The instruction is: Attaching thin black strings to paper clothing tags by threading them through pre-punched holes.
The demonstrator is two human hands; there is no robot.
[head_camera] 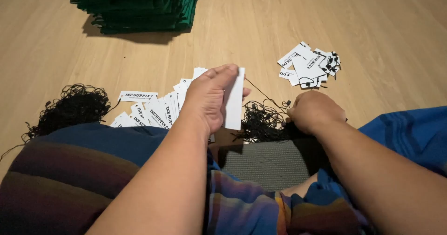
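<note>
Here the left hand (212,97) pinched a white card tag (234,100) upright above the wooden floor (382,25) — the right hand (313,111) closed on a thin black string (263,94) by the tangled black strings (260,121).

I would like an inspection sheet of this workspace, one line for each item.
Surface: wooden floor.
Job's things: white tag in left hand; black string pile under right hand.
Clutter: loose tags; strung tags; second string heap.
Grippers: left hand pinches the tag; right hand closed at the strings.
Cables: nothing seen.
Surroundings: green folded stack; grey mat; striped cloth over the lap.
</note>
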